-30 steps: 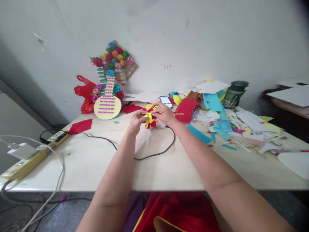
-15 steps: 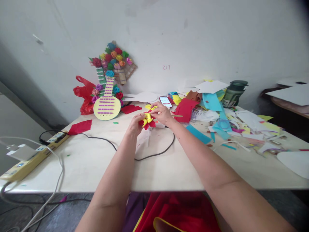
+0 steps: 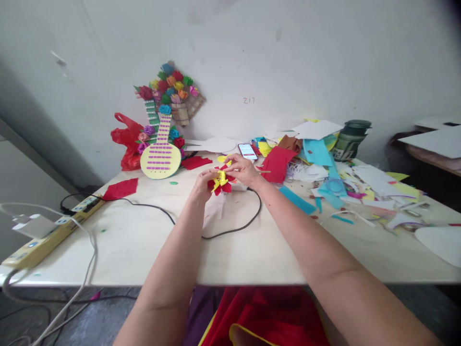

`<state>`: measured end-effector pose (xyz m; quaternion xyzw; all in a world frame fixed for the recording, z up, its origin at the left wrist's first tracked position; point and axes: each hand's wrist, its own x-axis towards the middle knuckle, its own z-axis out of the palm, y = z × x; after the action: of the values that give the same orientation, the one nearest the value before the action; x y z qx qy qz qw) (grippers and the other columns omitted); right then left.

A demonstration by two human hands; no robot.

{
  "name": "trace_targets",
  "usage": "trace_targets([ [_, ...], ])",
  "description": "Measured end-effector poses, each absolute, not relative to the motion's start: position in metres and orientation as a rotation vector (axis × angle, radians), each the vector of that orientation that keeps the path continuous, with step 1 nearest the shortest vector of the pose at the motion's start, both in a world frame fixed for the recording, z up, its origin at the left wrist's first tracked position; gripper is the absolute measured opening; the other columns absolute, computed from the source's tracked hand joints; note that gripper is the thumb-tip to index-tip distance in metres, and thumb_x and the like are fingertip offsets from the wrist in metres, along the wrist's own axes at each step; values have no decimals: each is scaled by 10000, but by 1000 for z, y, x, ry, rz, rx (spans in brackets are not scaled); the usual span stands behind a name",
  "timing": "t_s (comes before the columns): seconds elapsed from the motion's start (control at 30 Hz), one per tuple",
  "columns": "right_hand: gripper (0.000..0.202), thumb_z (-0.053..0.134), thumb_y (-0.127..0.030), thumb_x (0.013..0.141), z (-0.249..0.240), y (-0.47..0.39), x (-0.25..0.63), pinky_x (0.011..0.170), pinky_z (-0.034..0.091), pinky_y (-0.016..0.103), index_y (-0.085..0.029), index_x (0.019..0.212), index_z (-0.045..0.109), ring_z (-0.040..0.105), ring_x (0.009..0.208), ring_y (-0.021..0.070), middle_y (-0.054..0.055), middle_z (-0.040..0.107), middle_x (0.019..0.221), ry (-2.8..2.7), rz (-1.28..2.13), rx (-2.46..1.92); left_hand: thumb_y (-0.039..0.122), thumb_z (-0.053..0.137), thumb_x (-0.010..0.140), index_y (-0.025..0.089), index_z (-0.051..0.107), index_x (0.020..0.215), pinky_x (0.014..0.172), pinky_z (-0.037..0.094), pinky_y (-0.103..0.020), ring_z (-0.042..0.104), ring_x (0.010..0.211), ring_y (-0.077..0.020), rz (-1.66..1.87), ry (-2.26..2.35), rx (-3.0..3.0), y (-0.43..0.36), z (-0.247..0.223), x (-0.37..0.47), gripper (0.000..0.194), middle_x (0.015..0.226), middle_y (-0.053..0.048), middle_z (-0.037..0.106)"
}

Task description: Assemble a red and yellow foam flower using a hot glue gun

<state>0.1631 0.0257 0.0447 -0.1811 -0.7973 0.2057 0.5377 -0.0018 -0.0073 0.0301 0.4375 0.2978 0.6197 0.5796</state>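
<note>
A paper flower (image 3: 222,181) with red outer petals and a yellow centre is held between my hands over the middle of the table. My left hand (image 3: 202,185) grips its left side, fingers closed on the petals. My right hand (image 3: 243,170) is at the upper right of the flower, its fingertips pinched at the yellow part. A thin wooden stick (image 3: 265,172) shows beside my right hand; whether my fingers hold it cannot be made out. Below the hands, a white tool with a black cable (image 3: 260,206) lies partly hidden.
A yellow power strip (image 3: 43,240) with cables lies at the left. Behind stand a lute-shaped craft (image 3: 160,161), paper flowers (image 3: 178,86) and a red bag (image 3: 127,139). A phone (image 3: 247,151), red paper (image 3: 276,163), blue scraps (image 3: 297,200) and a green bottle (image 3: 349,139) are to the right.
My right hand's fingers have shifted slightly on the flower, which is turned a little and shows more of its red petals. My left hand has stayed nearly in place.
</note>
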Motion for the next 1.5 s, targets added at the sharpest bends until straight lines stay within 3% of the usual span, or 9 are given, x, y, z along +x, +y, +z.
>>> trace_targets([
  [0.2, 55, 689, -271, 727, 56, 21, 167, 796, 481, 320, -243, 736, 735, 551, 901, 144, 36, 590, 1012, -1991, 526, -397, 152, 708, 550, 105, 659, 758, 580, 472, -220, 614, 596, -124, 1366, 624, 1085, -11, 32, -11, 219, 684, -43, 660],
  [0.43, 53, 704, -237, 702, 60, 21, 169, 820, 477, 323, -237, 741, 740, 554, 893, 136, 41, 588, 994, -2032, 621, -363, 122, 687, 559, 94, 656, 777, 563, 489, -224, 623, 594, -141, 1247, 588, 1046, -10, 30, -18, 222, 688, -59, 667],
  [0.7, 117, 645, -161, 730, 57, 21, 161, 804, 474, 320, -240, 735, 731, 564, 881, 147, 30, 614, 935, -2013, 383, -469, 81, 600, 599, 71, 639, 865, 589, 507, -225, 632, 617, -147, 1218, 555, 916, -7, 33, -16, 269, 731, -81, 673],
  [1.03, 166, 613, -118, 734, 52, 21, 157, 802, 471, 315, -235, 737, 730, 574, 897, 157, 31, 613, 926, -2008, 251, -490, 93, 601, 608, 70, 633, 816, 525, 505, -222, 608, 529, -142, 1243, 602, 943, -10, 37, -16, 212, 630, -66, 647],
  [1.27, 180, 607, -115, 742, 51, 20, 156, 807, 465, 314, -246, 737, 731, 569, 896, 158, 28, 610, 921, -2003, 243, -562, 67, 640, 566, 103, 651, 775, 577, 493, -226, 622, 611, -143, 1320, 695, 951, -9, 37, -15, 213, 691, -56, 670],
  [1.5, 169, 610, -125, 750, 50, 20, 156, 808, 453, 301, -247, 735, 726, 552, 930, 160, 28, 604, 945, -2019, 194, -625, 212, 701, 606, 114, 656, 786, 592, 501, -244, 623, 639, -152, 1364, 742, 930, -14, 39, -11, 210, 714, -55, 667],
])
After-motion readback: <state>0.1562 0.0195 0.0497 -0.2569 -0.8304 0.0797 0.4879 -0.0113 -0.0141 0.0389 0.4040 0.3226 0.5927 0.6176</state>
